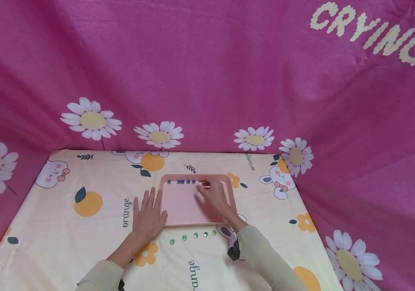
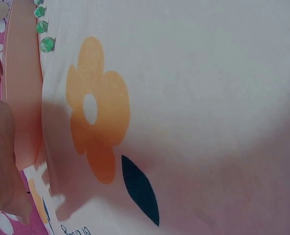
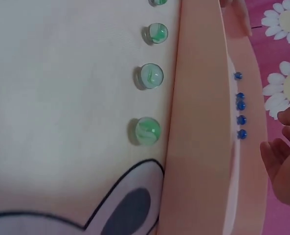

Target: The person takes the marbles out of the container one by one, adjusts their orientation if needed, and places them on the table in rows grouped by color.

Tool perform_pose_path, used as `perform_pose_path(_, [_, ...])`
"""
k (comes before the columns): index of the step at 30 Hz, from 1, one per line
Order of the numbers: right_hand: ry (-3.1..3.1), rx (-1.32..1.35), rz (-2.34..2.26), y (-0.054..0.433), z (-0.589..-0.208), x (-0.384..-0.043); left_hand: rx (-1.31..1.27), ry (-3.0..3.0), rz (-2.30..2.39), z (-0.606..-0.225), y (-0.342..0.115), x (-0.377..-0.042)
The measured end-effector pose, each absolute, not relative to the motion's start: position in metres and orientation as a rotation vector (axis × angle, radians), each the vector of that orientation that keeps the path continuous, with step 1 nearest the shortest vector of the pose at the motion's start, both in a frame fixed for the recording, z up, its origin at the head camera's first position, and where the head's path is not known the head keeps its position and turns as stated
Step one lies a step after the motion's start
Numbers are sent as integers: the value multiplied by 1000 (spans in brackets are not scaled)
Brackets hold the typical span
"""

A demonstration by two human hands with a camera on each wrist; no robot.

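Note:
A pink rectangular tray lies on the cloth. Several blue marbles line its far inner side, with a gap after the leftmost one. My left hand lies with its fingers spread at the tray's left edge, the thumb touching or very close to the rim. Over the tray's far right part is my right hand, its fingers loosely bent just right of the blue marbles. In the right wrist view no marble shows between those fingers. Several green marbles sit in a row on the cloth before the tray's near edge.
A cream cloth printed with oranges, flowers and rabbits covers the table. Behind and at both sides hangs a magenta curtain with daisies. A dark object shows beside the right sleeve.

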State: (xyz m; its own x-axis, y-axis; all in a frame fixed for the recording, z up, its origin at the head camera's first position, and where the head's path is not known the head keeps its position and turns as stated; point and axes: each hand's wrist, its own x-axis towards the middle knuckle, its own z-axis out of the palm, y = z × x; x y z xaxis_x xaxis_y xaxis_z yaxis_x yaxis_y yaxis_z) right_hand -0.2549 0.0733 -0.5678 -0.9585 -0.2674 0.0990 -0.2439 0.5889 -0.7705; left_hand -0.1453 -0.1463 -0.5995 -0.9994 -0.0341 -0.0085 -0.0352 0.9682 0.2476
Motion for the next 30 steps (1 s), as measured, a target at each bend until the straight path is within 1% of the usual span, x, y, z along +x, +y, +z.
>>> perform_pose_path(10, [2727,-260,-1303,53,-591,-269,-58,3104,381,-599,-146,-144])
perform_pose_path(19, [2737,-248,-1314,43,-599,-278,-55,3117,389,-598,-147,-145])
perform_pose_path(30, [2908,-147,-1263,30,-608,-284,-56,3108,400,-598,-147,-145])
